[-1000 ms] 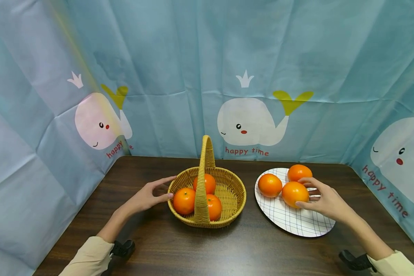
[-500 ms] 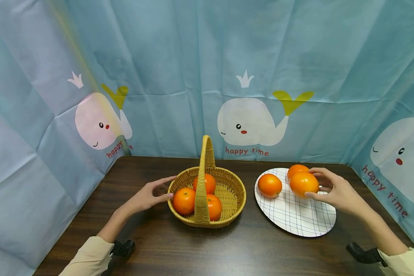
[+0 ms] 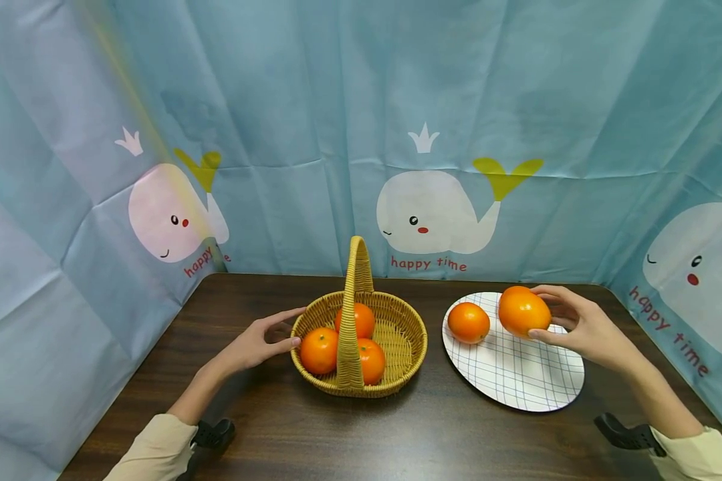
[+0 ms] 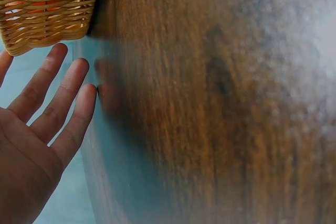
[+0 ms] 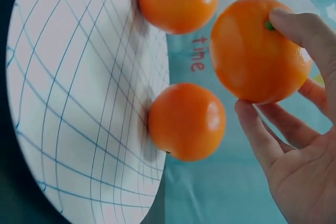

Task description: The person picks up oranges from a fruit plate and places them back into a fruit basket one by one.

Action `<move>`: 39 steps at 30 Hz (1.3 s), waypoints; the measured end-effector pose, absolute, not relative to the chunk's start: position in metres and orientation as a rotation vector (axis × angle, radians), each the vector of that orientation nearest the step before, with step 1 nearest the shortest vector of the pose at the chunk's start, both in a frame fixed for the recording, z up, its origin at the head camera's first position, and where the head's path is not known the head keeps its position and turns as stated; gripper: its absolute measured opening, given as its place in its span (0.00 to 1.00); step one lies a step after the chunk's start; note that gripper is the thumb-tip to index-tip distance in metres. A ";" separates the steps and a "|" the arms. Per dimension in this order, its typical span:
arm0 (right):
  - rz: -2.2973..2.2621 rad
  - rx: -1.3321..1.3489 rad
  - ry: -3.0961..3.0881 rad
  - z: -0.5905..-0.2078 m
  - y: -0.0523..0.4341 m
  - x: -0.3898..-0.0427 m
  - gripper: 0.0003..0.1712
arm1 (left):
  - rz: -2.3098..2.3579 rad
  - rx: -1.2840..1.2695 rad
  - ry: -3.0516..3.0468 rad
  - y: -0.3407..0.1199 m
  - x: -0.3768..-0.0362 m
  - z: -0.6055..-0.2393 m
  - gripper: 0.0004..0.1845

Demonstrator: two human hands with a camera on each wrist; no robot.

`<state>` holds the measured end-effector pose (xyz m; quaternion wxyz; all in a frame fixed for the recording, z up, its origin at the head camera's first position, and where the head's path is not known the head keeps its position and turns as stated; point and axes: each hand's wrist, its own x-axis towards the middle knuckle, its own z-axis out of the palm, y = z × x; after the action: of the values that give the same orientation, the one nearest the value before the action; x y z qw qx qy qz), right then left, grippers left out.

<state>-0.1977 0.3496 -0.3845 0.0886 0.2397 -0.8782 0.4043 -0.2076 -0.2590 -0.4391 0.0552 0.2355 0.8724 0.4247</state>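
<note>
Clearly, the right hand (image 3: pixel 583 331) is clamped on one orange (image 3: pixel 524 312), its thumb pressing beside the green stem spot (image 5: pixel 270 25) and its fingers against the other side; that fruit hangs in the air above the far part of the oval plate (image 3: pixel 517 384), which is white with a grid of blue lines; two more oranges rest on the plate, the left one (image 3: pixel 468 323) in plain sight, the other hidden from the head view but showing in the right wrist view; to the left stands a wicker basket (image 3: pixel 404 327) with a tall arched handle (image 3: pixel 350 321), three oranges (image 3: pixel 319 351) grouped in its left half; the left hand (image 3: pixel 253 344) touches the basket's left side, fingers spread and fairly straight; beneath everything lies a dark wooden table (image 3: pixel 433 441), and behind it hangs a blue curtain (image 3: pixel 301 220) printed with white whales.
</note>
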 end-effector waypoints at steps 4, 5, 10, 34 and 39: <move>1.240 0.755 -2.598 -0.382 0.346 -0.200 0.41 | 1.296 0.712 2.645 -0.259 -0.207 -0.440 0.32; 1.250 0.764 -2.594 -0.382 0.345 -0.201 0.41 | 1.300 0.712 2.642 -0.258 -0.207 -0.440 0.32; 1.271 0.810 -2.577 -0.379 0.341 -0.205 0.41 | 1.300 0.705 2.644 -0.257 -0.206 -0.439 0.32; 1.373 0.911 -2.569 -0.368 0.296 -0.226 0.39 | 1.285 0.726 2.646 -0.259 -0.207 -0.439 0.33; 1.352 0.947 -2.583 -0.367 0.288 -0.229 0.39 | 1.288 0.721 2.655 -0.258 -0.208 -0.439 0.33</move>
<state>-0.2295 0.2877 -0.3669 0.0380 0.3088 -0.8421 0.4406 -0.2081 -0.2579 -0.4389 0.0521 0.2370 0.8728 0.4235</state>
